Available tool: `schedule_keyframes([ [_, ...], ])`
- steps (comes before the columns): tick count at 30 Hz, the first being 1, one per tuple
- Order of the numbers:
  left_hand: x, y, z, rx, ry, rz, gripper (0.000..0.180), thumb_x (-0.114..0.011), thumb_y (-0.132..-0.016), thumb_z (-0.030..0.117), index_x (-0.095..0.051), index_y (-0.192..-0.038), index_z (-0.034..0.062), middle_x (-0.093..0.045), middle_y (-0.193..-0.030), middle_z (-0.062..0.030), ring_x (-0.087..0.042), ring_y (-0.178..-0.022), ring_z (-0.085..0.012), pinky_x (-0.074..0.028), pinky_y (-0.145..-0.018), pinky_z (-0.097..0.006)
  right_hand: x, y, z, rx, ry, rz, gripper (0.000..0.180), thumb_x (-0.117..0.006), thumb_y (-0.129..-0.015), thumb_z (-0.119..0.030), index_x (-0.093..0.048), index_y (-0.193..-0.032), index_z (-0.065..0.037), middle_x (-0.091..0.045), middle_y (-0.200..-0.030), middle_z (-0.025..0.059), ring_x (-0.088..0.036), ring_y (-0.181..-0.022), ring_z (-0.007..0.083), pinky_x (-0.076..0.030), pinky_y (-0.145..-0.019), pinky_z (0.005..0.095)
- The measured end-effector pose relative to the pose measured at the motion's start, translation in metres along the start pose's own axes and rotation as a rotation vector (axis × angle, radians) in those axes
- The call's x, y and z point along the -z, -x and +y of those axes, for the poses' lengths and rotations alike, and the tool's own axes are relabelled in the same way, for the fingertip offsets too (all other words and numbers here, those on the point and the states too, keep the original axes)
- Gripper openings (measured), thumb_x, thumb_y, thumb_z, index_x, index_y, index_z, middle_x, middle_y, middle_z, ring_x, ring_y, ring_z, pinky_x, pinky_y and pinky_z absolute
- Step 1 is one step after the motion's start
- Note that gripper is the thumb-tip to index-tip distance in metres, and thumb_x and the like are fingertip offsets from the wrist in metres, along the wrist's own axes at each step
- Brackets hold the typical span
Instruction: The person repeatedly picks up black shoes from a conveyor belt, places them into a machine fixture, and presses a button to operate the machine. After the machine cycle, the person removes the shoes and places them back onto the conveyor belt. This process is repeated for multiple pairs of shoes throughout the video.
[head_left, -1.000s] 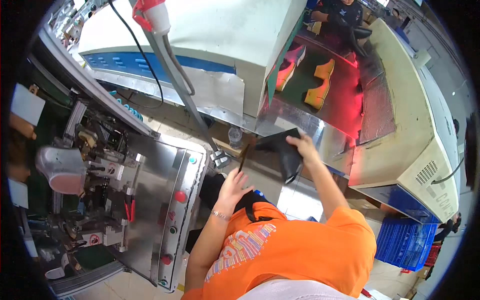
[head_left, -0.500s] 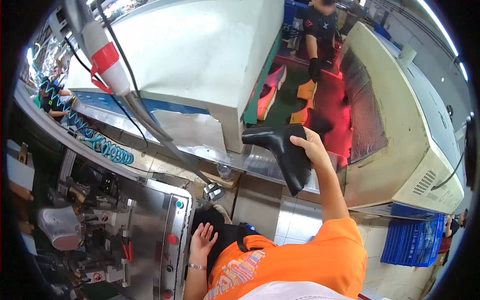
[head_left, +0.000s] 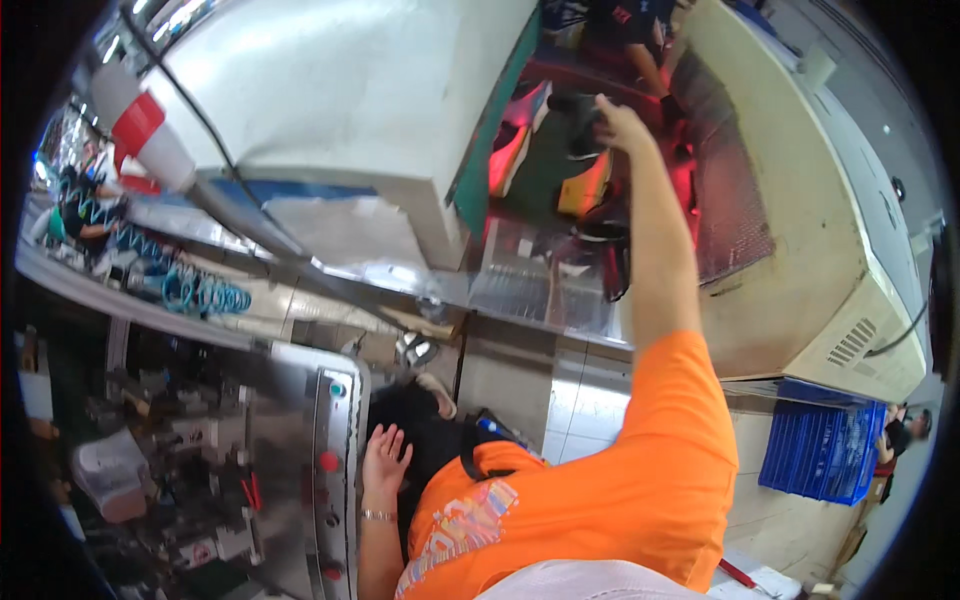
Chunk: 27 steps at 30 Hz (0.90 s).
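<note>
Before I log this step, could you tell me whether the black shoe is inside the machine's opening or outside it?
Inside: the right hand holds the black shoe within the opening, beside the colourful shoes.

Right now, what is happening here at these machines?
A person in an orange shirt stretches the right hand far forward, holding a dark shoe part over the green conveyor, where colourful shoes lie under red light. The left hand hangs low and open, fingers spread, beside the edge of the steel machine, holding nothing. Another person in dark clothes stands at the far end of the conveyor.
</note>
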<state>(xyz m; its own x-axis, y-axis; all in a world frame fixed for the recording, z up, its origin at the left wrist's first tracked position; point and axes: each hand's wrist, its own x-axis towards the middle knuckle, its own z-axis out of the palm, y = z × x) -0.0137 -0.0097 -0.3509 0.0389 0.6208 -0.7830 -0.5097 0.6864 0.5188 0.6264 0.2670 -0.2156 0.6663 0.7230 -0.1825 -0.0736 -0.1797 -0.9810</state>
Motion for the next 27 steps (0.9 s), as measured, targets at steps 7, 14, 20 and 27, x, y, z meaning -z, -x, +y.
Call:
schedule_keyframes([
  [7,0.003,0.002,0.001,0.067,0.076,-0.007,0.039,-0.053,-0.089,0.020,-0.043,-0.126,0.0172,-0.050,-0.124,-0.0024,-0.051,-0.106,-0.0168,-0.039,-0.094,-0.044,0.012,0.037,0.094,0.059,0.429,0.715,0.071,-0.072,-0.068,-0.026,-0.041,-0.126,0.000,-0.050,-0.119,0.0277,-0.050,-0.110,0.0414,-0.042,-0.092,0.0457],
  [14,0.011,0.010,-0.008,0.140,0.046,0.029,0.029,-0.049,-0.092,0.022,-0.047,-0.120,0.0162,-0.052,-0.121,-0.0018,-0.051,-0.107,-0.0166,-0.038,-0.096,-0.040,0.057,0.085,0.234,-0.373,-0.875,0.872,0.035,-0.061,-0.077,-0.012,-0.056,-0.110,-0.002,-0.062,-0.101,0.0133,-0.060,-0.092,0.0280,-0.045,-0.082,0.0418],
  [20,-0.003,0.007,-0.007,0.120,0.022,-0.002,0.028,-0.049,-0.092,0.021,-0.047,-0.120,0.0157,-0.054,-0.120,-0.0019,-0.052,-0.106,-0.0166,-0.038,-0.096,-0.040,0.066,0.013,0.254,-0.432,-1.209,0.352,0.029,-0.059,-0.087,-0.024,-0.057,-0.110,-0.007,-0.058,-0.113,0.0130,-0.056,-0.101,0.0277,-0.041,-0.089,0.0498],
  [27,-0.014,0.019,-0.012,0.018,0.001,-0.051,0.034,-0.050,-0.090,0.018,-0.045,-0.123,0.0126,-0.053,-0.122,-0.0053,-0.051,-0.109,-0.0178,-0.038,-0.096,-0.039,0.040,0.041,0.175,-0.045,-0.868,0.386,0.031,-0.063,-0.084,-0.012,-0.056,-0.113,-0.006,-0.061,-0.104,0.0101,-0.059,-0.095,0.0271,-0.047,-0.087,0.0420],
])
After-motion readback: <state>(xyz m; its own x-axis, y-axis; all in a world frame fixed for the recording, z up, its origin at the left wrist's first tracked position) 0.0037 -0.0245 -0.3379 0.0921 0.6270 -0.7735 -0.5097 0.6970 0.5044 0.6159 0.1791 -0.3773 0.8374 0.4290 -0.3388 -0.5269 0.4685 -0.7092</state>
